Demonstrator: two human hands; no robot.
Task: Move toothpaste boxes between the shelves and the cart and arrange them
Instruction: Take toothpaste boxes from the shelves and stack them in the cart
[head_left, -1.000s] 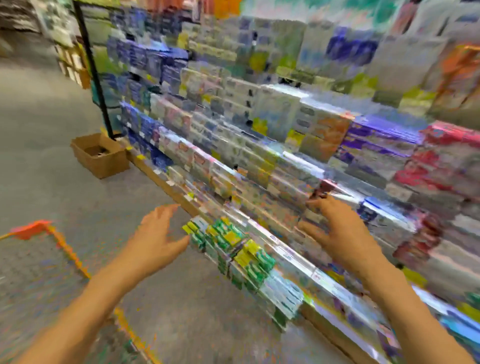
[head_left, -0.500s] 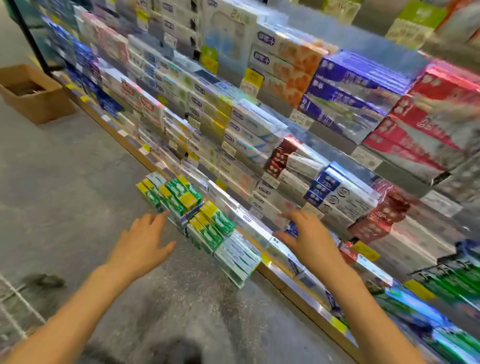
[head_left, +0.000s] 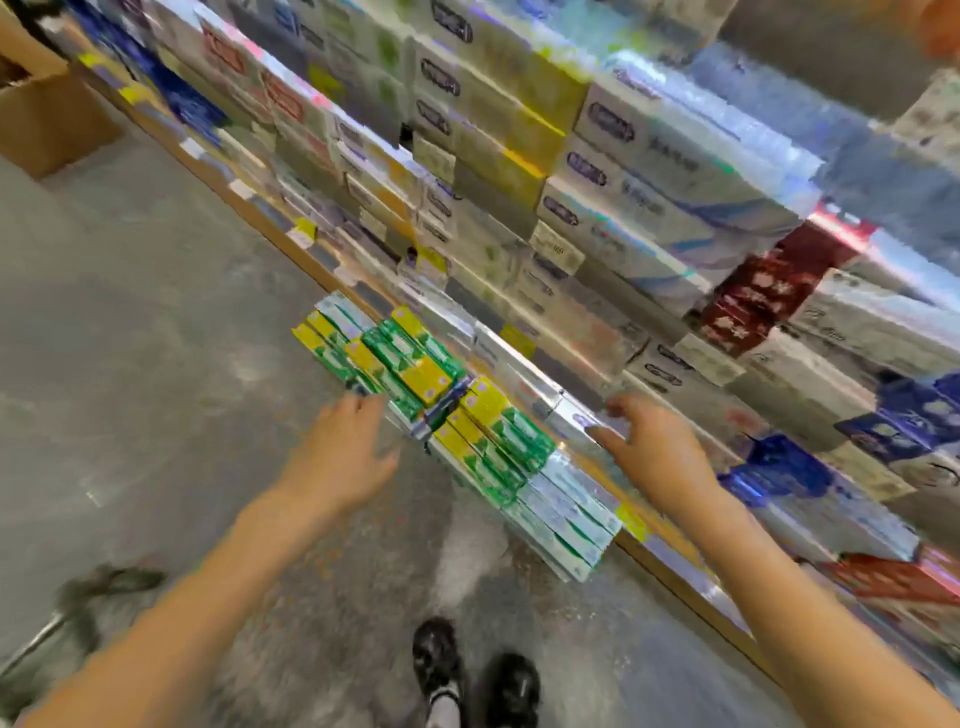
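Both hands are reaching lower and closer to the green boxes (head_left: 441, 410) than half a second ago, and the shoes (head_left: 472, 675) are now showing. Left hand (head_left: 340, 457) is spreading open, holding nothing, fingertips just beside the green boxes' left end. Right hand (head_left: 657, 452) is hovering with loosely bent fingers, gripping nothing, near the shelf (head_left: 675, 566) edge. Green boxes are lying stacked along the bottom shelf front. Carton (head_left: 47, 119) is sitting on the floor (head_left: 130, 338), far left.
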